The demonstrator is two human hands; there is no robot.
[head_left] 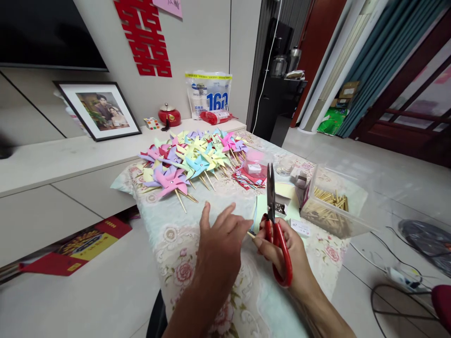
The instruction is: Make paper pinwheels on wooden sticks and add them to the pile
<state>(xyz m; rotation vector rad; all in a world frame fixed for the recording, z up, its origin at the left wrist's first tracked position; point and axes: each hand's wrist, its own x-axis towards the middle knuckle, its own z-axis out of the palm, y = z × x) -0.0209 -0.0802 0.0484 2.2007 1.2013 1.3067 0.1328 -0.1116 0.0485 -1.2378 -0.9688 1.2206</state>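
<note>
My right hand [285, 249] grips red-handled scissors [273, 220], blades closed and pointing up. My left hand [218, 239] hovers beside it over the floral tablecloth [183, 263], fingers spread, its fingertips pinching the end of a small wooden stick [251, 234] together with the right fingers. A pile of pastel paper pinwheels [190, 159] on wooden sticks lies further back on the table. Pale green and yellow paper sheets [262, 206] lie just behind the scissors.
A clear plastic box of wooden sticks [331, 206] stands to the right. Red paper pieces [248, 179] and a small pink box [254, 162] sit mid-table. A framed photo [100, 110], red jar [169, 115] and bagged goods [208, 94] rest on the ledge behind. Cables [391, 272] trail on the floor.
</note>
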